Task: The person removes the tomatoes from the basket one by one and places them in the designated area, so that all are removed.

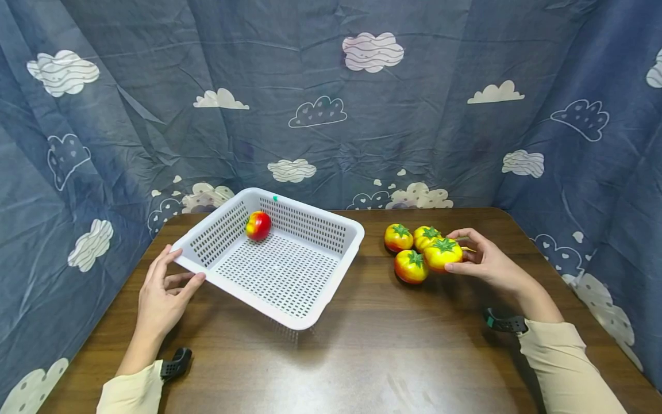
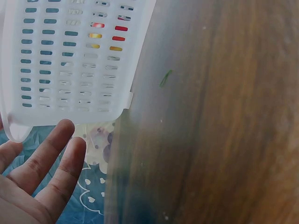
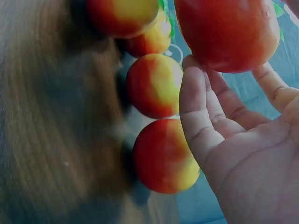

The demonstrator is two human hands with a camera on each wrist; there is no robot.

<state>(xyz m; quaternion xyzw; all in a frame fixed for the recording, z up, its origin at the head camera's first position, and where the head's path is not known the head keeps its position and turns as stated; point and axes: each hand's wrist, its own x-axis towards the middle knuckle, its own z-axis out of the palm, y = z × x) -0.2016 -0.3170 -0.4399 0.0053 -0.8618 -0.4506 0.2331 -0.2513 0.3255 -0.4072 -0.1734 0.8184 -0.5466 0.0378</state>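
My left hand (image 1: 162, 293) holds the left corner of a white plastic basket (image 1: 331, 296), thumb at the near rim and fingers by the left side. Inside the basket, against its far left, lies a red and yellow fruit (image 1: 258, 225). Over on the right, my right hand (image 1: 491, 261) grips a yellow-red tomato (image 1: 443, 254) with a green leafy top, between thumb and fingers. The right wrist view shows this held tomato (image 3: 229, 32) above the palm. Several like tomatoes (image 1: 411, 266) sit close beside it; one is mostly hidden behind the hand in the head view.
A brown wooden table (image 1: 351, 368) carries everything. Blue cloth with cloud prints (image 1: 414, 138) hangs behind and along both sides. Dark bands (image 1: 504, 322) with small cameras are on both wrists.
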